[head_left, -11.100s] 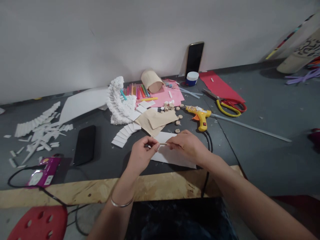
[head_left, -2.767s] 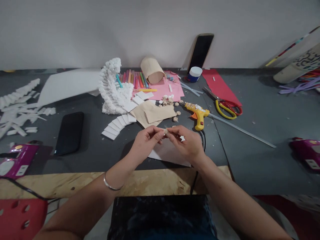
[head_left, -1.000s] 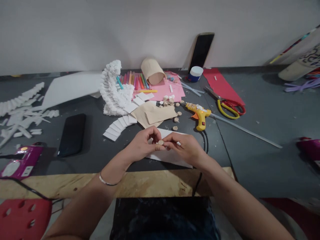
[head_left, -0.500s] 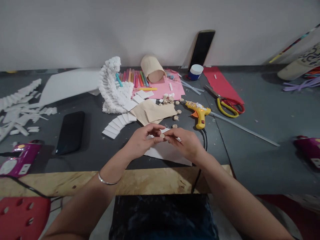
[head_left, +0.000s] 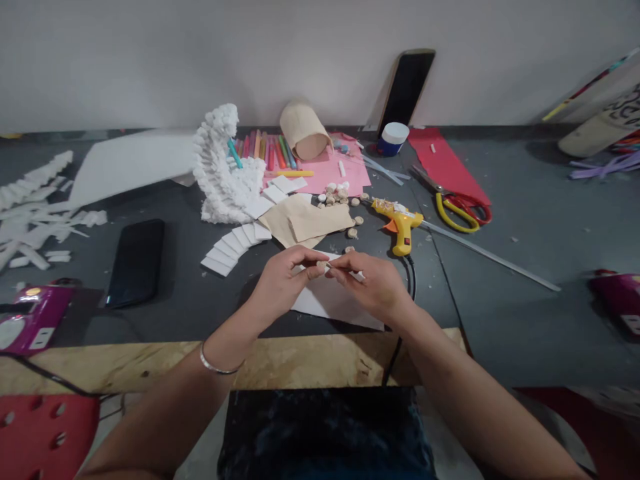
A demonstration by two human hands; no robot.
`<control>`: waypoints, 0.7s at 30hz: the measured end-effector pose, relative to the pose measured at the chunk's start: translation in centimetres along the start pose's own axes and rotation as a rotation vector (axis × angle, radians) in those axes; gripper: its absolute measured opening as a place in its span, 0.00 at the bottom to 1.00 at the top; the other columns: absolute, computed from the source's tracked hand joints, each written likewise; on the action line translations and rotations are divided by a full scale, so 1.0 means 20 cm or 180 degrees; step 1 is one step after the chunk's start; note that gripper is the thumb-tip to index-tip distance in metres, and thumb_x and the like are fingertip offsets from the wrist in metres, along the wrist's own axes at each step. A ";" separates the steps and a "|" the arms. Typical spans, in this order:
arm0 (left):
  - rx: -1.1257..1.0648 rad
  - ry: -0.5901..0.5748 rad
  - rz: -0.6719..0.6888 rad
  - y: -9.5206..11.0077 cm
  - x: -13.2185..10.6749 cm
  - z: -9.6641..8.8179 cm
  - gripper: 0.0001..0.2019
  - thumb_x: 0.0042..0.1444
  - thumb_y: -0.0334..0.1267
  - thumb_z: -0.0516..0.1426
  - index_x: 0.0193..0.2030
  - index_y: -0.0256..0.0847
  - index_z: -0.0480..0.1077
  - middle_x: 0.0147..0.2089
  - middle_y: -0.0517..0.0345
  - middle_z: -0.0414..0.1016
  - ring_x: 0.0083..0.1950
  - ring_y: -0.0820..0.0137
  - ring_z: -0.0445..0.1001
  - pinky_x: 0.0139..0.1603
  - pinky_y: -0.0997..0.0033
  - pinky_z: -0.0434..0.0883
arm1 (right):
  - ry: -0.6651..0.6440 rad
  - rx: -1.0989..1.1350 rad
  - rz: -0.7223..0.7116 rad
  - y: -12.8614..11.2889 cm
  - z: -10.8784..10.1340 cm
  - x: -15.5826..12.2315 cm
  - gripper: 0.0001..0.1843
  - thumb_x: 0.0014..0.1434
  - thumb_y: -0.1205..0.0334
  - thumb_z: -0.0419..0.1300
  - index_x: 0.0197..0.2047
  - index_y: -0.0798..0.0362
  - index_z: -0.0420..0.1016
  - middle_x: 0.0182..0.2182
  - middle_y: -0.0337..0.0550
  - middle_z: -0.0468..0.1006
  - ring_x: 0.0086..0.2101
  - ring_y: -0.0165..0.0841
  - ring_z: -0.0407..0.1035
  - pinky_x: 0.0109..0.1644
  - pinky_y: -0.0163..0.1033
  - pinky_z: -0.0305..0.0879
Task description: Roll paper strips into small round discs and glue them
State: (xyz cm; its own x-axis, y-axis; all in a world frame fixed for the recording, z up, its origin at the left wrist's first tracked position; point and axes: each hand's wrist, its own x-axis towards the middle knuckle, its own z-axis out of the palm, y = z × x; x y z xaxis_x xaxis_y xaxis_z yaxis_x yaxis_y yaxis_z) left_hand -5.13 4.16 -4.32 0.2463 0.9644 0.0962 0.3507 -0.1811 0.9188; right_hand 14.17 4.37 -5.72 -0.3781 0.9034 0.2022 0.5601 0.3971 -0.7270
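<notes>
Between thumb and fingers, my left hand (head_left: 283, 280) pinches a small beige disc (head_left: 321, 265) that looks like a rolled paper coil. My right hand (head_left: 373, 280) has its fingertips closed at the disc's right edge; exactly what they grip there is partly hidden. Both hands are over a white sheet (head_left: 333, 300) close to the table's front. Just beyond them are beige paper pieces (head_left: 320, 222) and several similar small discs (head_left: 353, 233). To the right of these lies a yellow glue gun (head_left: 401, 227).
White square cards (head_left: 233, 248) and a white fluffy model (head_left: 217, 173) are at left, beside a black phone (head_left: 135, 263). Scissors (head_left: 453, 205), a metal ruler (head_left: 495, 259) and red paper (head_left: 450, 167) lie at right. A beige cup (head_left: 303, 130) rests on its side behind.
The disc has shifted slightly left and up with my left fingertips and appears turned. My right fingers stay close against it. The view has tilted slightly.
</notes>
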 end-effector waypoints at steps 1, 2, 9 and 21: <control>0.0015 0.0001 -0.0009 0.00 0.00 0.00 0.10 0.57 0.43 0.61 0.41 0.41 0.77 0.39 0.55 0.79 0.41 0.69 0.75 0.42 0.72 0.70 | -0.0014 -0.0039 0.0007 0.00 0.00 0.00 0.07 0.61 0.63 0.57 0.36 0.48 0.78 0.32 0.38 0.81 0.32 0.31 0.72 0.35 0.33 0.62; 0.0028 0.0006 -0.0012 0.00 0.00 0.00 0.10 0.57 0.43 0.61 0.41 0.41 0.77 0.39 0.55 0.79 0.41 0.69 0.75 0.42 0.72 0.70 | -0.0020 -0.0079 0.0014 0.00 0.00 0.00 0.07 0.61 0.64 0.58 0.36 0.48 0.78 0.32 0.38 0.82 0.32 0.31 0.72 0.36 0.34 0.62; -0.0050 0.0053 -0.0014 -0.02 0.01 0.01 0.08 0.53 0.42 0.63 0.36 0.40 0.75 0.35 0.57 0.78 0.36 0.71 0.73 0.37 0.73 0.69 | -0.0008 -0.0169 0.0007 -0.01 0.01 0.00 0.07 0.61 0.62 0.58 0.38 0.47 0.79 0.34 0.39 0.82 0.33 0.33 0.73 0.36 0.35 0.63; 0.0004 0.0026 0.0223 -0.02 0.00 0.02 0.14 0.48 0.45 0.66 0.29 0.39 0.68 0.28 0.64 0.66 0.29 0.76 0.64 0.31 0.75 0.62 | -0.0233 0.0480 0.0362 0.00 0.00 -0.01 0.07 0.61 0.59 0.59 0.38 0.49 0.78 0.30 0.36 0.81 0.29 0.28 0.72 0.33 0.31 0.61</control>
State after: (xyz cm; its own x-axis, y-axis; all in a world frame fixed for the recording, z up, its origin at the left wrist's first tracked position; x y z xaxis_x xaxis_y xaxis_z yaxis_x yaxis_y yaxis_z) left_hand -4.90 4.20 -4.92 0.2630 0.9509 0.1634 0.3339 -0.2486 0.9092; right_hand 14.36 4.19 -5.81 -0.3744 0.9247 0.0689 0.4875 0.2595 -0.8336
